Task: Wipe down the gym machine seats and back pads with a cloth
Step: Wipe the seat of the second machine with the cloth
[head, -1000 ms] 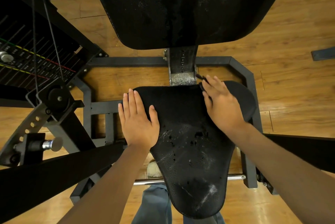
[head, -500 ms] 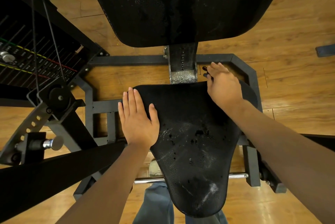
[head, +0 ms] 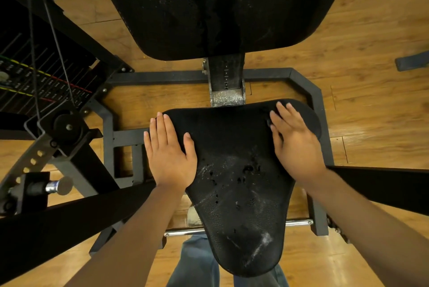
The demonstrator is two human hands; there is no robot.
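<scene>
— Where's the cloth?

— Probably the dark fold under the right hand, fingers flat, upper right of the seat; hard to tell. The left hand lies flat on the left edge, holding nothing.

— Risk?

— Cracked vinyl lower centre could snag it; the back pad above remains unwiped.

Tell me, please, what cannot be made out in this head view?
- Cloth: a dark patch under the right hand merges with the black seat; unclear.
- Back pad: top cut off by the frame edge.
- Weight stack labels: too small to read.
</scene>
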